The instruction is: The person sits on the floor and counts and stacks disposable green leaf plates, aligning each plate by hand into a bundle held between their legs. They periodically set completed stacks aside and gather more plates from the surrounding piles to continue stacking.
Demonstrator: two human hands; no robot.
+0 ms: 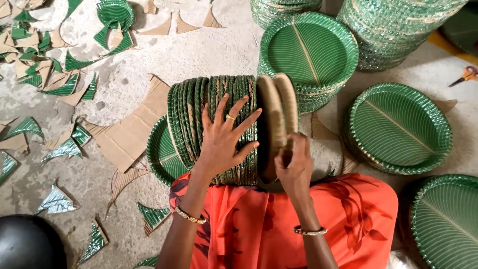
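Observation:
A thick bundle of green leaf-patterned paper plates (pixel 199 117) stands on edge on my lap, over my orange garment. My left hand (pixel 224 137), with a ring and a bangle, lies spread flat on the rims of the bundle. My right hand (pixel 294 167) grips the last two plates (pixel 279 112) at the bundle's right end, their brown backs showing, tilted slightly away from the rest. One more plate (pixel 160 154) lies flat under the bundle at the left.
Stacks of the same green plates stand at the back (pixel 311 52), the back right (pixel 398 30), the right (pixel 398 129) and the lower right (pixel 448 221). Orange-handled scissors (pixel 465 74) lie far right. Green and brown cardboard offcuts (pixel 45 65) litter the concrete floor at left. A dark round object (pixel 27 244) sits bottom left.

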